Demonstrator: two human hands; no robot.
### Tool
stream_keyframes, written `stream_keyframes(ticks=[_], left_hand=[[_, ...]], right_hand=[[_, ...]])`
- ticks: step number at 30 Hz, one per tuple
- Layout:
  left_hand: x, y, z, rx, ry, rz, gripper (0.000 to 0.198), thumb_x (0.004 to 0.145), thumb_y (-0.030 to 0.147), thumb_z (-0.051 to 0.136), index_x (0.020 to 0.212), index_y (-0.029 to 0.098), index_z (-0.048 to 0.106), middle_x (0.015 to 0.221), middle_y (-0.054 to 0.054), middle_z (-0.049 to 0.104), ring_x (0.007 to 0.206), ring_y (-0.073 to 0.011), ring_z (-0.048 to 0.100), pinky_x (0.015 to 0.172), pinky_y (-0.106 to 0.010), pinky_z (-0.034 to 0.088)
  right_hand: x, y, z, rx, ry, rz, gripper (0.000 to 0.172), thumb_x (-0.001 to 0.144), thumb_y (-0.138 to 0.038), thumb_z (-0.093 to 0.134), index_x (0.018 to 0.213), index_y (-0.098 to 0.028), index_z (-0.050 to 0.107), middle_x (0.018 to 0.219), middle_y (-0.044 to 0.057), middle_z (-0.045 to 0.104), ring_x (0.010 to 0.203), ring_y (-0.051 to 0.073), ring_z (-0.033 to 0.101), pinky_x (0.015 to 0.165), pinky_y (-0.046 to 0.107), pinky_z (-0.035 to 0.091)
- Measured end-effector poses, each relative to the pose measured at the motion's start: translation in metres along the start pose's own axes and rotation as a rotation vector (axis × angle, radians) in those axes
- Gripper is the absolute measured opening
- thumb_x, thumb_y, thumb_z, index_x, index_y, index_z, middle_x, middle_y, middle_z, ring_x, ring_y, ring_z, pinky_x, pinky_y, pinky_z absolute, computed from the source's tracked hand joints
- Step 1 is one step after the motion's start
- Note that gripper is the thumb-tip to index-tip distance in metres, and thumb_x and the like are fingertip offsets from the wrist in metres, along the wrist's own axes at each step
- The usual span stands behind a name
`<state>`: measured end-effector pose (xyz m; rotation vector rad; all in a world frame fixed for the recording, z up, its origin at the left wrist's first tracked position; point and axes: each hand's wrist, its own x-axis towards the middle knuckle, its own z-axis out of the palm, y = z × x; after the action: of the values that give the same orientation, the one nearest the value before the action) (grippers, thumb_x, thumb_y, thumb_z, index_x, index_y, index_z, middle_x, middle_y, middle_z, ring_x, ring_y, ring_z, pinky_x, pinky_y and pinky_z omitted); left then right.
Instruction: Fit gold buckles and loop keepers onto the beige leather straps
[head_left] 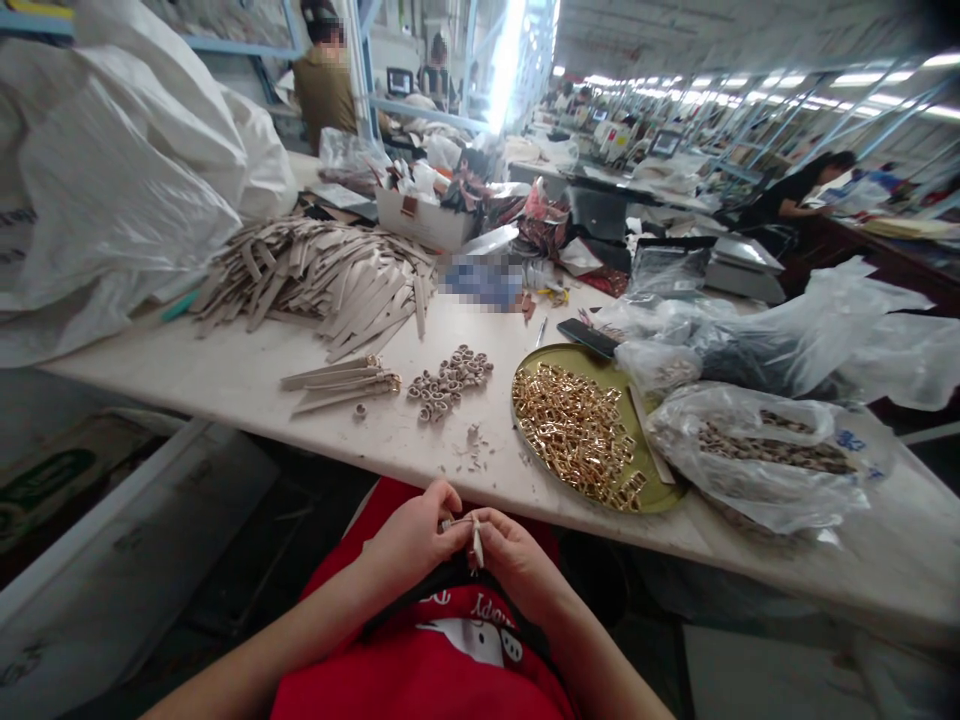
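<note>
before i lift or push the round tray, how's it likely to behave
The round tray may feel weighty, given its dense pile of gold metal pieces. Lifted, it might dip left in this view, where most of them lie. A push toward the table's near edge could tip it, since it sits close to that edge.

Left grip (416, 532), right grip (516, 555), both pinching, forearms (277, 635) converging

Your left hand (424, 525) and right hand (517, 560) hide much of the piece (478, 543) pinched between them. The view's bottom cuts your forearms (277, 625), its left edge the sack (142, 130) on the bench's (225, 370) left end. Scraps (475, 460) near the front edge are too small to identify.
</note>
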<state>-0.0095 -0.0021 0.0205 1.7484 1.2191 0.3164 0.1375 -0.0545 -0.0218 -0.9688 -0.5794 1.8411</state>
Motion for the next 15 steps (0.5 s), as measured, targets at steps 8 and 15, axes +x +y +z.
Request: stream_keyframes(ticks=[8,15], left_hand=[[-0.010,-0.002,-0.004,-0.217,-0.175,0.019,0.026,0.076,0.036,0.052,0.092,0.015,0.057,0.083,-0.002,0.064,0.068,-0.0150,0.057,0.059,-0.023,0.043],[-0.006,-0.009,-0.006,-0.371,-0.296,-0.004,0.033,0.076,0.027,0.053,0.106,0.014,0.055,0.093,-0.004,0.063,0.073,-0.0152,0.060,0.066,-0.024,0.047]], right_hand=[[0.001,0.001,-0.001,-0.162,0.106,-0.130,0.027,0.070,-0.037,0.066,0.069,-0.017,0.047,0.060,-0.005,0.050,0.054,0.009,0.044,0.054,0.021,0.035],[0.010,0.006,-0.009,-0.496,0.312,-0.309,0.024,0.071,-0.035,0.063,0.077,-0.019,0.046,0.062,-0.006,0.044,0.053,0.008,0.040,0.052,0.021,0.035]])
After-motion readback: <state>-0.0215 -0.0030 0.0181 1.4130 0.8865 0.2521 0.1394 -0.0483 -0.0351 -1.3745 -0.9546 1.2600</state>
